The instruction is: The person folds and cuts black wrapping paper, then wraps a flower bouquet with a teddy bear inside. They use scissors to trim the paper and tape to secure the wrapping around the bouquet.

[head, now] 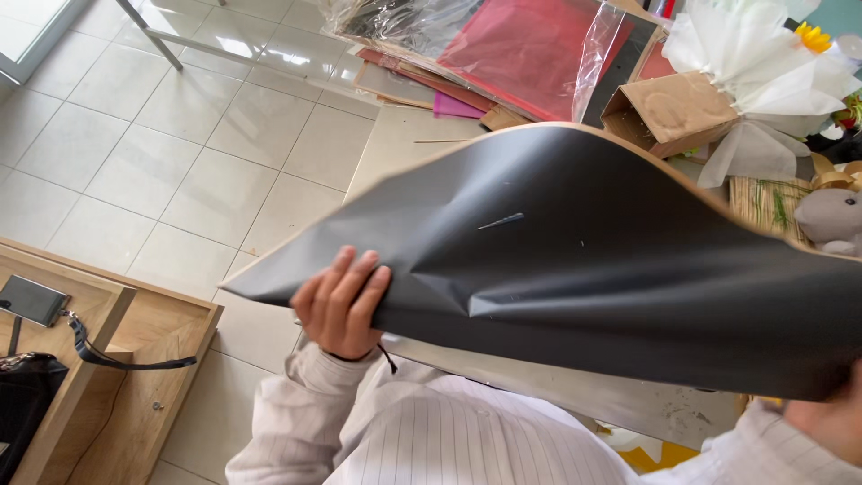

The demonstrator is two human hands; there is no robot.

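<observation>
Lifting a black wrapping sheet (584,269), the left hand (339,305) is pinching its edge; the right hand (831,418) is mostly hidden, grip unclear; next needs a flat laydown.

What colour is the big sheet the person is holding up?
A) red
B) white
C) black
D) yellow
C, the sheet gripped by the left hand at its lower left edge is black, with a tan edge showing along the top; the right hand is at its lower right corner. The red sheets lie in plastic on the table behind.
</observation>
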